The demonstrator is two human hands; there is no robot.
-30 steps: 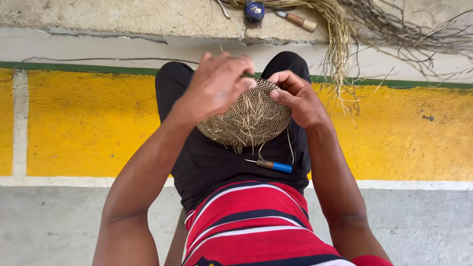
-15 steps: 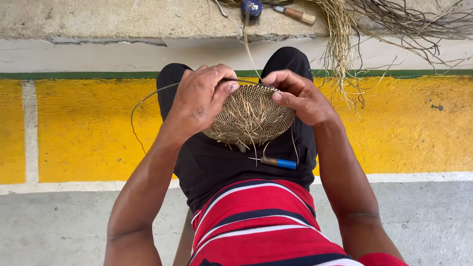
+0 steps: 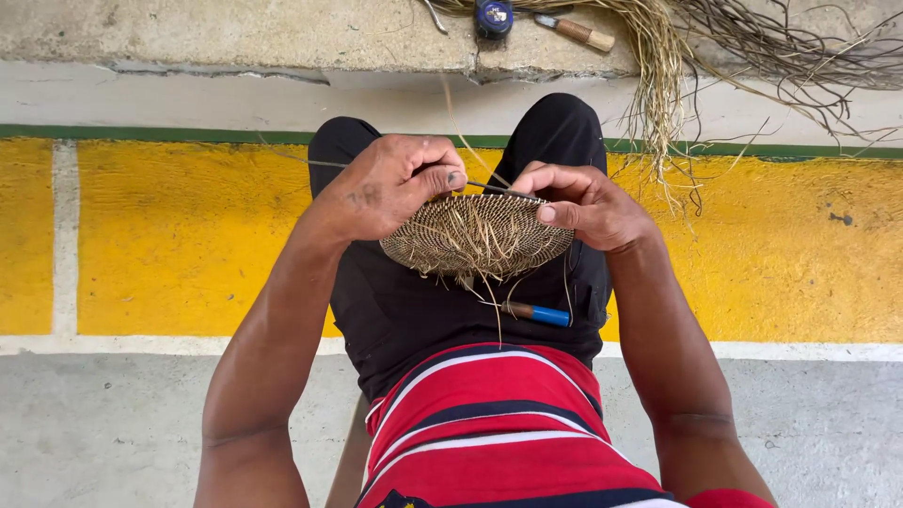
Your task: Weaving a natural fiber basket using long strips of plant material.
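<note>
Head view: person seated, looking down at own lap. Small round woven basket piece point(image 3: 475, 235), tan fibre, dome-shaped, sits over the thighs between both hands, loose strand ends hanging from its underside.

Left hand point(image 3: 390, 188) is curled closed on the basket's upper-left rim, thumb and fingertips pinched together at the edge; it looks to be nipping a thin strand there, but the strand itself is too fine to confirm. Right hand point(image 3: 583, 202) is closed on the upper-right rim, thumb on the outer face, fingers folded over the top edge. Both hands touch the basket; it's held clear of the lap, tilted a little toward the camera.

A tool with a blue handle point(image 3: 541, 313) lies on the black shorts point(image 3: 404, 301) just below the basket, not touched by either hand. Red striped shirt point(image 3: 489, 423) at bottom of frame.

On the concrete ledge point(image 3: 235, 38) ahead: a bundle of dry fibre strands point(image 3: 658, 56) draping down over the edge, a wooden-handled tool point(image 3: 578, 33), and a small blue round object point(image 3: 493, 16) beside it. Yellow painted band point(image 3: 179, 235) on the floor under the legs.
</note>
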